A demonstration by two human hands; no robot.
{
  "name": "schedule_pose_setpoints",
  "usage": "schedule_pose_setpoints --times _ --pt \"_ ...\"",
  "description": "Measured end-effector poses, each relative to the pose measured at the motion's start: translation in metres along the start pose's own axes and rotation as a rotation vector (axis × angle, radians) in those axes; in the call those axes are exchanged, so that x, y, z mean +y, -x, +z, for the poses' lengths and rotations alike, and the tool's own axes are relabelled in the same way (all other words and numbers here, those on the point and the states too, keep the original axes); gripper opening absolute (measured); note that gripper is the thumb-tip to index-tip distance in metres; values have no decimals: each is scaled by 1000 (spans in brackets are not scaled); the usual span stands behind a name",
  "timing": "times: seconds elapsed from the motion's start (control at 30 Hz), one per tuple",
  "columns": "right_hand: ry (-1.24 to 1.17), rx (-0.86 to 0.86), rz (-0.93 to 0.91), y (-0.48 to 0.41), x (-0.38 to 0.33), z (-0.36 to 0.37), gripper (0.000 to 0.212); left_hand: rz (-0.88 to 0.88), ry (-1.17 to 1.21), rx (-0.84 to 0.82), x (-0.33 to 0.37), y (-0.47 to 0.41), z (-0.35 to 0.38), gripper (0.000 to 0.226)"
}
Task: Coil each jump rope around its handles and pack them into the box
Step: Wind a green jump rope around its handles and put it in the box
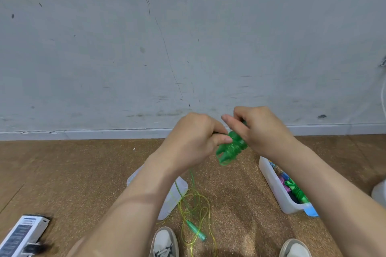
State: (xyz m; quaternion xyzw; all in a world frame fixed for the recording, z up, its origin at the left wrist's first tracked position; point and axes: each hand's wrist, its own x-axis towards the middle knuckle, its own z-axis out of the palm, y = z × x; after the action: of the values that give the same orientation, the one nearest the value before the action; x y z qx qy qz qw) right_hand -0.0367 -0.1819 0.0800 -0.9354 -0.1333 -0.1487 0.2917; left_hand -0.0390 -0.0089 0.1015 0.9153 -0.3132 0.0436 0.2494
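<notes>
The coiled green jump rope (230,148) is held above and left of the box (273,185), long axis slanting up toward the right hand (261,131), the nearer to the box. Both ends are gripped: lower by the left hand (192,141), upper by the right.

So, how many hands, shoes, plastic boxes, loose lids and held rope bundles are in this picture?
Bare hands: 2, left hand and right hand
Pale grey shoes: 2
Translucent white plastic box: 1
Flat translucent white plastic lid: 1
Green jump rope coiled on its handles, held by both hands: 1
Total: 7
</notes>
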Motion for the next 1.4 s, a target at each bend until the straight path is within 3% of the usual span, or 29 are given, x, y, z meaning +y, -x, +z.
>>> schedule_pose_setpoints --times 0.2,0.37,0.5,0.57,0.7,0.87,1.13,1.2,1.33,1.4 --pt "-115 -59 -131 6 -7 1 48 -164 335 39 -17 -1 -7 5" --pt "-493 51 71 8 -14 3 48 -155 687 -81 -25 -1 5 20" --pt "-881 73 278 8 -22 5 45 -186 873 -77 -21 -3 13 53" --pt "-1039 84 362 8 -25 4 42 -231 952 -66 -16 -5 17 59" --pt "-1175 168 513 6 -23 6 37 -351 960 6 -4 -6 35 44" --pt "-1129 338 611 0 -15 14 36 -441 1000 99 12 -7 58 22" --pt "-580 531 461 -10 3 28 35 -508 837 24 20 -11 59 36" --pt "-502 571 437 -11 7 26 33 -419 642 -24 23 -7 65 31" --pt "-329 524 433 -10 10 24 33 -190 -38 -7 18 -2 52 28" --pt "-271 483 428 -10 10 25 35 -116 -151 18 17 0 42 28"
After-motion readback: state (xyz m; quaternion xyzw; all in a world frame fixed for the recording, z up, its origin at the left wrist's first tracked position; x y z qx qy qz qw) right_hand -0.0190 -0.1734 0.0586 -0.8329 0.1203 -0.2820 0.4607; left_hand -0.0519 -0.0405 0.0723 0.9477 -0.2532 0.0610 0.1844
